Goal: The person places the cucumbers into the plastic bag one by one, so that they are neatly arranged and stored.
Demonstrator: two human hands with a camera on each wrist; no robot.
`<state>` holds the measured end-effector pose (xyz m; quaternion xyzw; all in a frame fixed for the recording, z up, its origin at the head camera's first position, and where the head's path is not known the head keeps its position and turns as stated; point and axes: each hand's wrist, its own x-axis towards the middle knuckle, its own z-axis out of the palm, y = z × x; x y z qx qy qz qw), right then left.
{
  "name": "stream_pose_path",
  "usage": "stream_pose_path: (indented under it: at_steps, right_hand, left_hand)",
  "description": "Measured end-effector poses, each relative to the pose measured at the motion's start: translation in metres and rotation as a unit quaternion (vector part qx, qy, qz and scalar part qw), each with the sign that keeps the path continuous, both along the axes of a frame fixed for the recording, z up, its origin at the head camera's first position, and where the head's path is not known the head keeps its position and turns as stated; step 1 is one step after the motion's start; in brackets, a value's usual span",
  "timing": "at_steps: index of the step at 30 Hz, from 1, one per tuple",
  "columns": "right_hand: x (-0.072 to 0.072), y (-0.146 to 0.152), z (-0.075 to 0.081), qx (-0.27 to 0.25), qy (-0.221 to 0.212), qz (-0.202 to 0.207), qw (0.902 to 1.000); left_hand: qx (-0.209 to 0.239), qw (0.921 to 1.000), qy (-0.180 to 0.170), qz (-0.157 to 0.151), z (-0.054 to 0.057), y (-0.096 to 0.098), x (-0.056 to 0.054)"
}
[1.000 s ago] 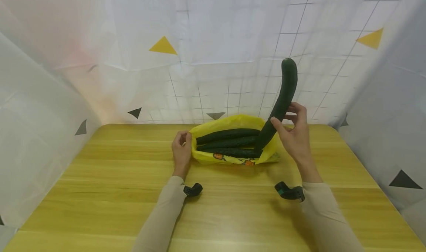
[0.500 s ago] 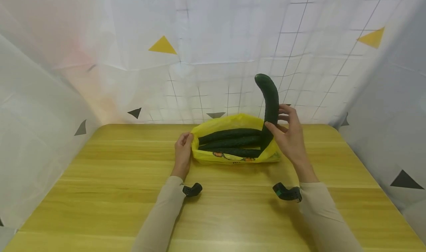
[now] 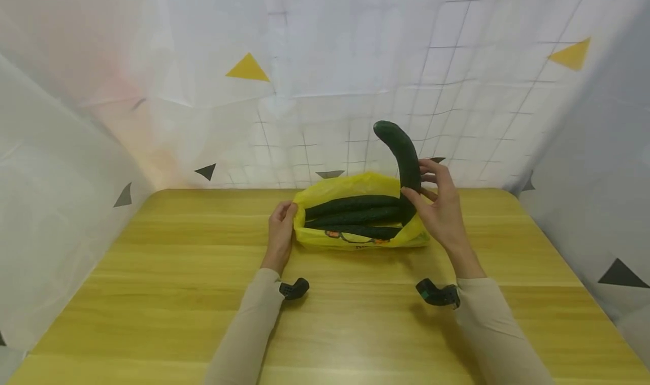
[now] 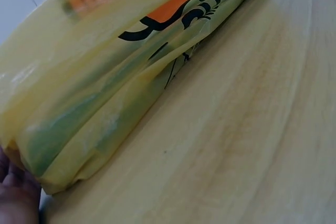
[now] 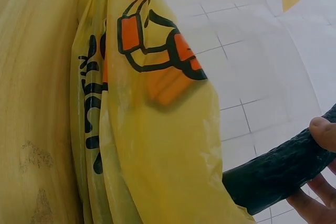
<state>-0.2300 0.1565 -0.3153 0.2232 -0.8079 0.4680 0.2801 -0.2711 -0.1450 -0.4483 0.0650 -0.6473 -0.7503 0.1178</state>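
A yellow plastic bag (image 3: 350, 189) with orange and black print lies on its side on the table, its mouth gaping. Inside it rest several dark green cucumbers (image 3: 350, 204), side by side. My left hand (image 3: 280, 231) pinches the bag's left edge. One curved cucumber (image 3: 401, 148) stands steeply at the bag's right end, its top bent to the left and its lower end down inside the bag. My right hand (image 3: 444, 207) grips it about midway, thumb in front and fingers behind. In the right wrist view the bag's wall hides the lower end of the held cucumber (image 5: 278, 179).
The wooden table (image 3: 355, 328) has its far edge just behind the bag. White sheeting (image 3: 325, 46) with grid lines and triangles hangs behind and at both sides. Black devices sit on the left wrist (image 3: 294, 289) and right wrist (image 3: 438, 293).
My right hand has moved left and brought the held cucumber with it; its top has swung left and lower, its lower end sinking deeper into the bag. My left hand stays at the bag's edge.
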Motion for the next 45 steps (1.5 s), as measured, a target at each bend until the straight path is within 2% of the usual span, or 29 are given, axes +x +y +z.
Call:
stream_pose_path:
  at_steps: [9,13,20,28,32,38,45]
  right_hand:
    - [-0.003,0.001,-0.006,0.003,0.002,0.011,0.9999]
    - [-0.003,-0.001,-0.007,0.014,0.006,0.021,0.9997]
    - [-0.028,0.009,-0.036,0.04,0.022,0.024,0.9987]
    - [-0.028,0.007,-0.041,0.081,0.041,0.023,0.9956]
    - [-0.029,0.006,-0.044,0.099,0.044,0.018,0.9939]
    - [-0.031,0.005,-0.048,0.105,0.047,0.016,0.9933]
    - [-0.03,0.003,-0.052,0.118,0.032,0.016,0.9923]
  left_hand:
    - [-0.017,0.9998,-0.009,0.006,0.0,0.003,-0.007]
    - [-0.015,0.9998,-0.01,-0.003,0.004,0.002,-0.006]
    - [-0.016,0.9999,0.0,0.003,0.0,0.002,-0.009]
    - [0.001,0.9999,-0.014,-0.005,0.005,0.001,-0.007]
    - [-0.008,0.9998,-0.016,-0.004,0.006,0.001,-0.007]
    - [-0.025,0.9994,0.008,0.022,0.005,0.002,-0.006]
    - [-0.035,0.9957,0.041,0.076,0.003,0.005,-0.005]
